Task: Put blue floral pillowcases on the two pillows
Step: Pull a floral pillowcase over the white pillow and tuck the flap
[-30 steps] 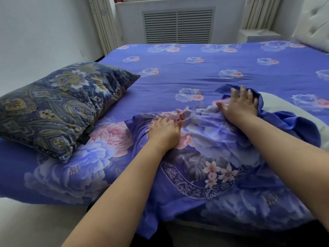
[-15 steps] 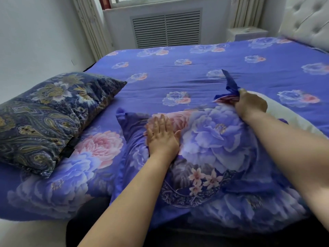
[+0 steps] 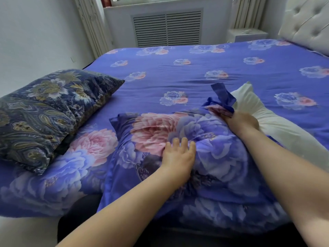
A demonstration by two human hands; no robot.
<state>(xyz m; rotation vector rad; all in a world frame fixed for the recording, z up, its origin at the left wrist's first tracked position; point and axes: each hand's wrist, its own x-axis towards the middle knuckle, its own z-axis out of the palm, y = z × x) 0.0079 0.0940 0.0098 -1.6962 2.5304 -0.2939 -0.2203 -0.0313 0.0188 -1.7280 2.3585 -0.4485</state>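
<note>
A bed (image 3: 222, 72) filled most of the view, spread with a blue sheet (image 3: 195, 82) printed with scattered pink and blue roses and larger blooms along the near edge. A white tufted headboard (image 3: 306, 24) stood at its far right. Beyond the bed, a slatted vent (image 3: 167, 28) was set in the wall under a window, with pale curtains (image 3: 90, 27) hanging on either side. A white nightstand (image 3: 247, 35) sat beside the headboard. A plain white wall (image 3: 35, 36) ran along the left.

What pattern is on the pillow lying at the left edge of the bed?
Dark navy paisley pillow with gold and pale flowers, seen in the head view.
</note>
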